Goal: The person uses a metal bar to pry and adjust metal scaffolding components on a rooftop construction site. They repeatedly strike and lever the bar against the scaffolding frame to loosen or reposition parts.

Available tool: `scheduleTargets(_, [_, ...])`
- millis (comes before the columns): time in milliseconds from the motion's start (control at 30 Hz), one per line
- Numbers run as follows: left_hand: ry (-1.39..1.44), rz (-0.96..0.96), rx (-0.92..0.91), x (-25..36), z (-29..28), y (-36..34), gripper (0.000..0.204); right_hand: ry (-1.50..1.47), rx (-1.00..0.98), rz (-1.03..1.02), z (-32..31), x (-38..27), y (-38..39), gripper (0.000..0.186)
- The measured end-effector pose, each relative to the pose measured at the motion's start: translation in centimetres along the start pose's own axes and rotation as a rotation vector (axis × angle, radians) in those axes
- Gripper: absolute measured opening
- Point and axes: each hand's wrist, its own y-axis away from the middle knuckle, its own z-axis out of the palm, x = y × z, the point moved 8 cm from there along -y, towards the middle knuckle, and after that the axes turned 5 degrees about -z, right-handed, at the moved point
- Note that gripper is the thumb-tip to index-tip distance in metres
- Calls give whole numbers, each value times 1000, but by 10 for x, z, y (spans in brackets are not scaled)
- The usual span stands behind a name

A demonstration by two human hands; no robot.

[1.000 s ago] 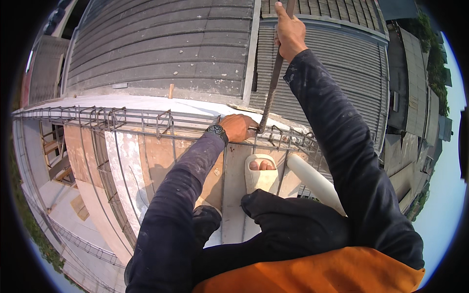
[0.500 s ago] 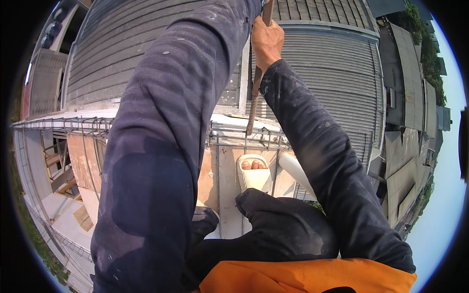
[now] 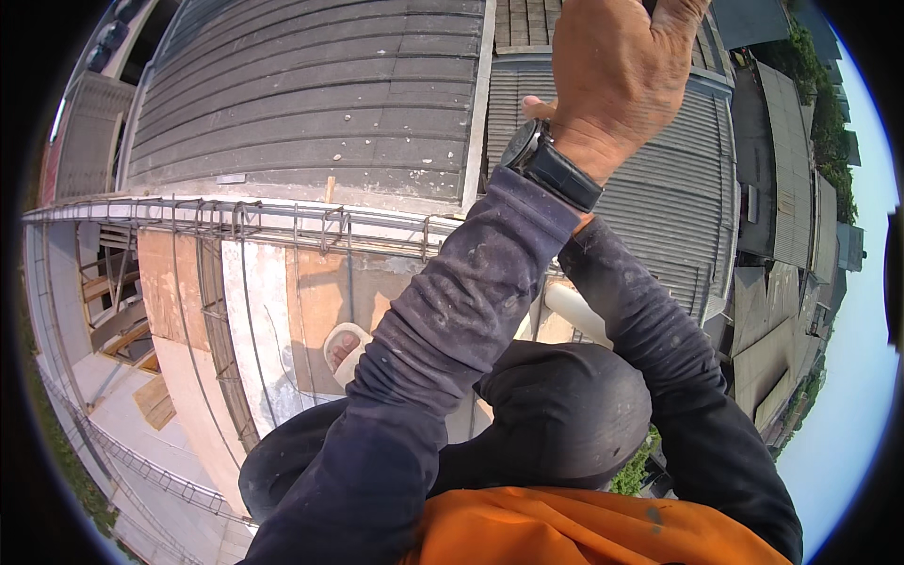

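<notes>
My left hand (image 3: pixel 621 80), with a dark wristwatch (image 3: pixel 549 169), is raised at the upper edge, its back facing me. A dark bit of something shows between its thumb and fingers. Its fingertips are cut off by the frame, and what they close on cannot be made out. My right hand (image 3: pixel 540 106) is mostly hidden behind the left wrist; one fingertip pokes out beside the watch. No rod is visible now. Below and left of the hands runs a steel rebar cage (image 3: pixel 330 234), along the edge of plywood boards (image 3: pixel 259 311).
My foot in a pale sandal (image 3: pixel 345 356) rests on the boards, and my bent knee (image 3: pixel 574 405) is below the forearms. A white pipe (image 3: pixel 576 313) lies by the right forearm. Beyond the edge, corrugated roofs (image 3: pixel 311 113) spread out lower down. Timber-framed openings (image 3: pixel 118 292) are at left.
The right hand was gripping a rusty rod, which is no longer visible. My left forearm has swung down and right, bringing its hand into view in front of the right. My view has shifted.
</notes>
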Motion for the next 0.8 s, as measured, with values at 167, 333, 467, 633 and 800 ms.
scheduleTargets(167, [216,-130,101,55,-23,58,40,89,-202,409,5,-32,51,23])
scheduleTargets(333, [152,-303,34,71,-27,70,36,374,-819,516,-40,-130,-4,56])
scheduleTargets(467, [107,-460,-2,88,-32,83,25,-16,-742,1114,47,-249,-11,75])
scheduleTargets(633, [32,-447,-75,145,-32,129,27,597,-1138,1291,13,-290,60,101])
scheduleTargets(800, [9,-567,-324,169,-35,187,31,574,-497,1809,-8,-324,171,91])
